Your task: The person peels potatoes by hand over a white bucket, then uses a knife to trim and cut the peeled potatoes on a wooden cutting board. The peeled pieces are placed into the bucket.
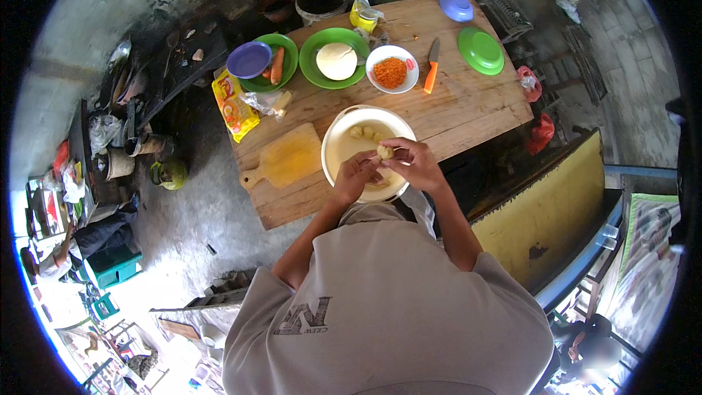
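My right hand (412, 163) pinches a small pale-yellow ball (385, 152) between thumb and fingers. Whether it is dough or a small potato I cannot tell. At its lower left side, the bent fingers of my left hand (355, 174) also grip it. Both hands are over a white plastic basin (329, 148), which stands at the table's near edge. Cloudy tan liquid (345, 153) fills its bottom. Several similar balls (368, 132) are grouped at the basin's far side, and my hands hide part of the inside.
On the wooden table (439, 115) lie a cutting board (288, 156), an orange-handled knife (431, 68), a bowl of orange bits (390, 72), a green plate (307, 71) with a pale round (337, 61), carrots (277, 66), a yellow packet (235, 105) and an upturned green bowl (481, 50).
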`<state>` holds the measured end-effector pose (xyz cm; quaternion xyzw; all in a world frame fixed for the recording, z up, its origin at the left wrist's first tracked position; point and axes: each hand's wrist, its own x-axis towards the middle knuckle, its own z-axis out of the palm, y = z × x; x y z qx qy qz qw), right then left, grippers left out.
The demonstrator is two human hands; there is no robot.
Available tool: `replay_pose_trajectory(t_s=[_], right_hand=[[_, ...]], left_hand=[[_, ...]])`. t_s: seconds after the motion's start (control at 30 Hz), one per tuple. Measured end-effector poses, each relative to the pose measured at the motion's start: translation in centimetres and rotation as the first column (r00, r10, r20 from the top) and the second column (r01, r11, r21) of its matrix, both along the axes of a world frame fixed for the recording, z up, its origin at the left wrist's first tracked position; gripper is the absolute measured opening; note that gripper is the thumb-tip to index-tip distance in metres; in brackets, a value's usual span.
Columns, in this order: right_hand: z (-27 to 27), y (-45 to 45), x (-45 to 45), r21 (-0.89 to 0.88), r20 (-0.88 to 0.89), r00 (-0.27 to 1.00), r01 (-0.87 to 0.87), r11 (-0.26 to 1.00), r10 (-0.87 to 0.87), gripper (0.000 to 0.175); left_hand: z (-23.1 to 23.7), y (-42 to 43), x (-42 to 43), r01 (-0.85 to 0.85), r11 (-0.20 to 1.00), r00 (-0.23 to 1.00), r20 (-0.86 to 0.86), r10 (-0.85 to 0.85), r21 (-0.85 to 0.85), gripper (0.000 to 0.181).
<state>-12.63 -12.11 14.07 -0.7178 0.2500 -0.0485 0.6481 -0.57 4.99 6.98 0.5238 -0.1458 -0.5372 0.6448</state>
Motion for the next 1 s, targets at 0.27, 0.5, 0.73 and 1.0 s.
replay_pose_trajectory(t_s=[0.27,0.5,0.73,1.0], right_hand=[[0.5,3.2,1.8,-0.415,0.103,0.989,-0.052,0.909,0.103,0.043],[-0.4,3.4,2.4,-0.624,0.057,0.987,-0.082,0.777,0.15,0.049],[0.0,3.7,2.6,-0.537,0.133,0.964,-0.125,0.834,0.23,0.044],[0.7,2.8,1.4,-0.36,-0.09,0.995,-0.074,0.93,0.045,0.024]], left_hand=[[2.1,1.4,2.0,-0.009,0.999,0.999,0.041,0.008,0.041,0.038],[3.2,1.5,3.5,0.062,0.998,0.99,0.131,-0.059,-0.017,0.034],[2.3,1.3,2.8,0.069,0.996,0.975,-0.214,-0.056,0.052,0.041],[1.7,1.4,2.0,0.086,0.993,0.853,-0.51,-0.114,-0.078,0.061]])
